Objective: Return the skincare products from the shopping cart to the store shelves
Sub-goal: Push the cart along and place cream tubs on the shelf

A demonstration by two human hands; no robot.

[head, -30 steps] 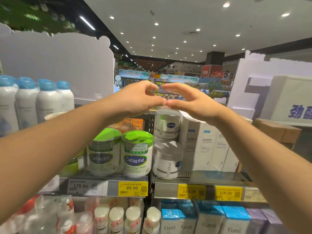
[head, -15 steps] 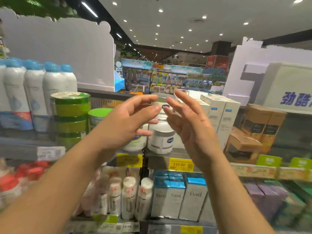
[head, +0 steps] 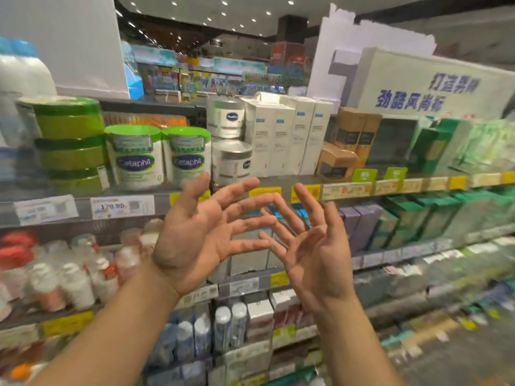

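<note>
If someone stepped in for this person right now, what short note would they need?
Left hand: open, palm up, holding nothing.
Right hand: open, holding nothing.
Both hover below the top shelf's edge, apart from it.
On that shelf: two stacked silver-white round jars stand between the green-lidded Cetaphil tubs and the tall white boxes.
Done: nothing is in hand.
Left: the cart is out of view; check it for remaining products.

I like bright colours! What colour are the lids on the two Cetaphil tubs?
Bright green lids, seen in the head view.

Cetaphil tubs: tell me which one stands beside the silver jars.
The right Cetaphil tub; it stands next to the stacked silver jars, while the left tub neighbours the green tins.
</note>
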